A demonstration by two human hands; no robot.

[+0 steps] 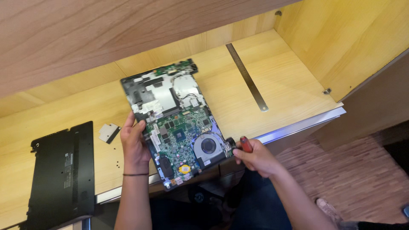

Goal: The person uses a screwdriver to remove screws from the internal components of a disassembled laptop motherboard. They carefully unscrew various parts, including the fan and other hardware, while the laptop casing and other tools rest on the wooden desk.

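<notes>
The wooden tabletop [272,81] fills most of the frame, and the opened laptop base [179,127] lies near its front edge in the middle of the picture, turned at an angle with the green board and the round fan [208,146] facing up. At the lower left of the frame rests the removed black bottom cover [64,170], and a long metal ruler [247,76] lies in the upper right. The left hand [134,145] holds the left edge of the laptop base, fingers curled over the rim and pressed on it. The right hand [255,158] closes its fingers around a screwdriver with red handle [246,144], whose tip seems to meet the corner beside the fan. To do this step well, I think the base must stay flat and steady under the left hand, and the tool should stand straight in the screw head so it does not slip onto the board. A small metal plate [109,132] and some tiny screws [116,163] lie apart; new screws are better placed there, away from the edge.
</notes>
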